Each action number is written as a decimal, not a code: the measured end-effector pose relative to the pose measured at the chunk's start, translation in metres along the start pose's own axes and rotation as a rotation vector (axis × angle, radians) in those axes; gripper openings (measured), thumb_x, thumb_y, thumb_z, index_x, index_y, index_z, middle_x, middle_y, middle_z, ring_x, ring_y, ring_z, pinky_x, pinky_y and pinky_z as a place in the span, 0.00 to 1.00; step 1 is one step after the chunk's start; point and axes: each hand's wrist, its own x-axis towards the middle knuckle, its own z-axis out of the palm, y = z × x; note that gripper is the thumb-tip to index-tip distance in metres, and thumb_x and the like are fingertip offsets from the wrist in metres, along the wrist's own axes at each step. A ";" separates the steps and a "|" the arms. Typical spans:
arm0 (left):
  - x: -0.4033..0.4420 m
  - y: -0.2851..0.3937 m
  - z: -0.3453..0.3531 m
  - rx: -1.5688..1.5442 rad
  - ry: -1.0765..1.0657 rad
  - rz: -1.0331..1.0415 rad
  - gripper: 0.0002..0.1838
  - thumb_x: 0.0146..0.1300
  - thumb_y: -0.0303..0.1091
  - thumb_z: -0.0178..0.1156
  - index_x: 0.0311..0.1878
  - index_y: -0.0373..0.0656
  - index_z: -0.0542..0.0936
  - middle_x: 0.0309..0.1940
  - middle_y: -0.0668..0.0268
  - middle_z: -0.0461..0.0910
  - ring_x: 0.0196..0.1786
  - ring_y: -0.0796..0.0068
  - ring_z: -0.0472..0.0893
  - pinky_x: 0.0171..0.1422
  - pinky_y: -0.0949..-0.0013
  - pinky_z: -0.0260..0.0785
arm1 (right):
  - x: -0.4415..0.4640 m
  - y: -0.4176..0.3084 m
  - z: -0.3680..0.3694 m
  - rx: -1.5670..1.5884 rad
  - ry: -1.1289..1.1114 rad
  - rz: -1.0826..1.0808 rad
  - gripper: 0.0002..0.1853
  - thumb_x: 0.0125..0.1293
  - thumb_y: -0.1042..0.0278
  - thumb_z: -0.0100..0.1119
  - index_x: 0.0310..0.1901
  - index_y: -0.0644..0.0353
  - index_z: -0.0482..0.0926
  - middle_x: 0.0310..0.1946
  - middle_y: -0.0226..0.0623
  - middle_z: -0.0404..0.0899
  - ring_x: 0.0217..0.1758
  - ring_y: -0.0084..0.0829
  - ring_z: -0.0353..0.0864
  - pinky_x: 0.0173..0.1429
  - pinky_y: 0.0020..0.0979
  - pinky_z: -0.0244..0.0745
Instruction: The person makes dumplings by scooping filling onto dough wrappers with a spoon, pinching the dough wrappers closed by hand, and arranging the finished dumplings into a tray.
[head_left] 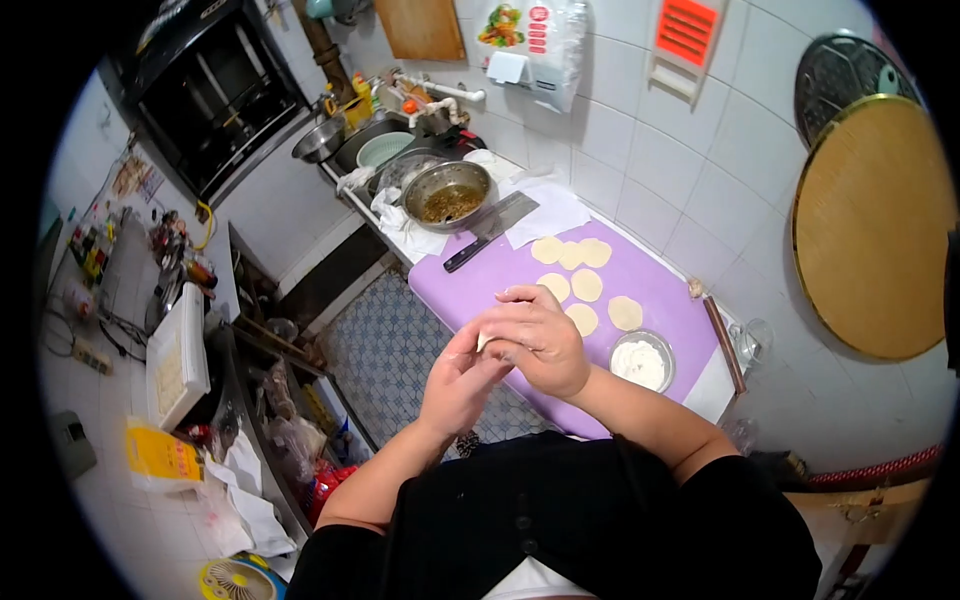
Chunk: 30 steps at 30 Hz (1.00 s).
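Observation:
My left hand (455,385) and my right hand (543,345) are pressed together over the near edge of the purple mat (450,295). Between them a dumpling (485,341) shows only as a small pale edge of dough; the fingers hide the rest. Several round dough wrappers (587,285) lie flat on the mat beyond my right hand, some overlapping. To the right of them stands a glass bowl of white flour (640,363). A steel bowl of brownish filling (452,195) is at the far left end, and a cleaver (492,232) lies beside it.
A rolling pin (724,345) lies at the right edge of the counter. The sink holds a pale green basin (385,150). On the left counter is a white tray (180,360) with pale pieces in it. A round wooden board (878,228) hangs on the right wall.

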 end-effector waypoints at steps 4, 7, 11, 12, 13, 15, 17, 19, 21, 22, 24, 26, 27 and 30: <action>0.002 -0.004 0.010 -0.219 -0.108 0.008 0.28 0.71 0.36 0.51 0.71 0.40 0.58 0.61 0.61 0.68 0.64 0.69 0.70 0.69 0.61 0.62 | -0.009 -0.004 -0.010 -0.036 0.085 0.006 0.07 0.48 0.76 0.68 0.33 0.59 0.85 0.40 0.32 0.85 0.49 0.41 0.78 0.53 0.36 0.74; 0.008 -0.008 0.016 -0.310 -0.114 -0.038 0.27 0.72 0.37 0.50 0.70 0.40 0.59 0.62 0.60 0.67 0.65 0.68 0.68 0.70 0.59 0.60 | -0.013 -0.002 -0.020 -0.032 0.060 -0.041 0.08 0.48 0.76 0.68 0.33 0.59 0.85 0.41 0.32 0.84 0.50 0.42 0.77 0.54 0.37 0.74; 0.010 -0.010 0.027 -0.246 -0.112 0.003 0.27 0.72 0.40 0.49 0.69 0.38 0.58 0.61 0.58 0.69 0.63 0.66 0.71 0.68 0.59 0.63 | -0.009 -0.020 -0.028 -0.081 0.148 0.036 0.08 0.48 0.76 0.69 0.33 0.59 0.85 0.41 0.31 0.84 0.52 0.42 0.76 0.56 0.38 0.72; 0.009 -0.011 0.029 -0.258 -0.127 0.021 0.27 0.72 0.40 0.49 0.69 0.38 0.58 0.61 0.58 0.69 0.63 0.65 0.71 0.68 0.58 0.63 | -0.011 -0.018 -0.030 -0.077 0.124 0.003 0.08 0.49 0.76 0.69 0.34 0.58 0.85 0.42 0.31 0.84 0.53 0.41 0.75 0.57 0.38 0.71; 0.009 -0.013 0.030 -0.270 -0.143 0.038 0.27 0.72 0.39 0.49 0.69 0.38 0.58 0.61 0.57 0.69 0.64 0.65 0.71 0.68 0.58 0.63 | -0.015 -0.013 -0.034 -0.074 0.099 -0.028 0.09 0.49 0.76 0.69 0.35 0.57 0.86 0.43 0.32 0.84 0.54 0.41 0.74 0.58 0.38 0.70; 0.009 -0.013 0.033 -0.291 -0.137 0.033 0.27 0.72 0.39 0.49 0.70 0.38 0.58 0.62 0.56 0.68 0.64 0.63 0.70 0.69 0.57 0.62 | -0.017 -0.011 -0.037 -0.067 0.068 -0.068 0.09 0.50 0.76 0.69 0.35 0.57 0.86 0.44 0.32 0.84 0.55 0.41 0.74 0.58 0.38 0.70; 0.009 -0.012 0.036 -0.308 -0.095 -0.008 0.27 0.72 0.38 0.48 0.70 0.38 0.58 0.63 0.56 0.67 0.66 0.62 0.69 0.70 0.56 0.62 | -0.017 -0.012 -0.039 -0.059 0.055 -0.090 0.09 0.48 0.78 0.67 0.33 0.57 0.85 0.43 0.31 0.84 0.53 0.42 0.75 0.57 0.38 0.71; 0.010 -0.015 0.035 -0.275 -0.136 0.041 0.27 0.72 0.38 0.48 0.70 0.38 0.58 0.64 0.55 0.67 0.66 0.61 0.68 0.70 0.55 0.61 | -0.013 -0.024 -0.039 -0.089 0.115 -0.034 0.09 0.48 0.79 0.67 0.33 0.57 0.85 0.43 0.31 0.84 0.53 0.42 0.75 0.57 0.38 0.71; 0.009 -0.014 0.033 -0.281 -0.170 0.059 0.28 0.72 0.39 0.49 0.70 0.38 0.58 0.64 0.56 0.66 0.67 0.62 0.68 0.71 0.56 0.60 | -0.012 -0.026 -0.038 -0.089 0.146 -0.027 0.09 0.48 0.79 0.67 0.33 0.57 0.85 0.43 0.30 0.84 0.53 0.42 0.75 0.57 0.38 0.71; 0.008 -0.014 0.033 -0.307 -0.184 0.052 0.28 0.72 0.39 0.50 0.70 0.38 0.59 0.64 0.56 0.66 0.66 0.63 0.67 0.71 0.56 0.59 | -0.015 -0.022 -0.039 -0.076 0.146 -0.047 0.09 0.48 0.78 0.67 0.33 0.57 0.85 0.43 0.30 0.84 0.52 0.42 0.75 0.57 0.38 0.71; 0.009 -0.014 0.035 -0.327 -0.180 0.008 0.28 0.72 0.39 0.51 0.70 0.39 0.59 0.64 0.57 0.66 0.66 0.65 0.67 0.71 0.57 0.59 | -0.019 -0.016 -0.041 -0.072 0.122 -0.085 0.09 0.48 0.77 0.68 0.33 0.56 0.86 0.43 0.30 0.84 0.52 0.42 0.75 0.57 0.38 0.71; 0.012 -0.013 0.037 -0.311 -0.142 -0.070 0.28 0.72 0.40 0.50 0.70 0.39 0.59 0.64 0.57 0.66 0.66 0.65 0.67 0.71 0.58 0.60 | -0.020 -0.012 -0.044 -0.085 0.080 -0.121 0.09 0.48 0.77 0.68 0.34 0.56 0.86 0.42 0.30 0.84 0.52 0.42 0.75 0.56 0.38 0.71; 0.013 -0.016 0.036 -0.305 -0.151 -0.046 0.27 0.72 0.40 0.50 0.70 0.39 0.59 0.64 0.58 0.66 0.66 0.65 0.68 0.70 0.58 0.60 | -0.020 -0.016 -0.044 -0.084 0.123 -0.066 0.09 0.48 0.76 0.69 0.34 0.56 0.86 0.42 0.30 0.84 0.52 0.42 0.75 0.56 0.37 0.71; 0.018 -0.020 0.035 -0.339 -0.162 -0.004 0.27 0.73 0.41 0.49 0.70 0.39 0.59 0.63 0.58 0.67 0.64 0.66 0.69 0.69 0.58 0.62 | -0.017 -0.023 -0.042 -0.068 0.197 0.020 0.09 0.48 0.76 0.69 0.34 0.56 0.86 0.41 0.29 0.84 0.52 0.42 0.75 0.56 0.37 0.72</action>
